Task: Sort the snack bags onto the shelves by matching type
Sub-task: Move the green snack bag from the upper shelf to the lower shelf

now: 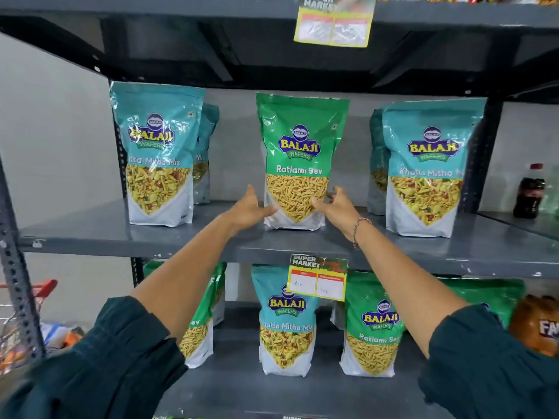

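My left hand (pixel 249 208) and right hand (pixel 337 207) flank one green sev bag (pixel 299 158), which stands upright on the grey shelf (pixel 90 234). Both hands are spread, thumbs touching the bag's lower front at either edge; I cannot tell whether the fingers behind it press the bag. A bracelet (pixel 358 231) circles my right wrist.

Well left of my left hand stand two teal mix bags, the front one (pixel 158 155) hiding most of the one behind (pixel 207 152). Well right of my right hand stand two more teal mix bags, again front (pixel 429 167) and back (pixel 376 158). That makes four teal and one green on this level.

Below my forearms, on the lower shelf (pixel 242 385), I count one teal mix bag (pixel 286 322) between my arms, one green sev bag (pixel 373 331) under my right forearm, and a green one (pixel 199 334) under my left, partly hidden. A price tag (pixel 317 279) hangs just below my right wrist. Far right of my right hand stands one dark cola bottle (pixel 529 192).
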A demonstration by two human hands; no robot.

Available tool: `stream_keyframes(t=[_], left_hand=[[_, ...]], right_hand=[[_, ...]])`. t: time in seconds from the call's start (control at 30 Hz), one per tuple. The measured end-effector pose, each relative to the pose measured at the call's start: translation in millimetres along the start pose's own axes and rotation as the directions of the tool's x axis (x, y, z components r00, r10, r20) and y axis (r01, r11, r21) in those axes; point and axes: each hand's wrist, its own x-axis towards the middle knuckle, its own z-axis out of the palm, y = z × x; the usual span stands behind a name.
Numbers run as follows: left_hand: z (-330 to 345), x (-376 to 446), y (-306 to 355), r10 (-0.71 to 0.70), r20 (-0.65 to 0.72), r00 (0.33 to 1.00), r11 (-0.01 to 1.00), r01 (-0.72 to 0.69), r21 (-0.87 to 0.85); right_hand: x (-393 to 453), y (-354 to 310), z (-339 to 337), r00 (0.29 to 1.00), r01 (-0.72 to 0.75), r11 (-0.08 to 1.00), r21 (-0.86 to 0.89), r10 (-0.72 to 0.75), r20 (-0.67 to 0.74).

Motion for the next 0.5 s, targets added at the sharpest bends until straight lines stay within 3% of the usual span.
stream_keyframes(t=[0.13, 0.3, 0.5], left_hand=[[13.1, 14.7, 1.1, 0.054, -0.011, 0.998, 0.988, -0.055, -0.148], [16.4, 23.4, -6.1, 0.036, -0.177, 0.984, 0.989, -0.061, -0.133], [4.0, -9.6, -4.0, 0.054, -0.205, 0.977, 0.99, -0.079, -0.117]], right_hand=[[18.0, 4.6, 2.3, 0.995, 0.103, 0.994, 0.026, -0.103, -0.004], [21.8, 7.5, -1.6, 0.979, 0.181, 0.983, 0.039, -0.177, -0.099], [-6.3, -4.9, 2.0, 0.98, 0.18, 0.98, 0.082, -0.172, -0.097]])
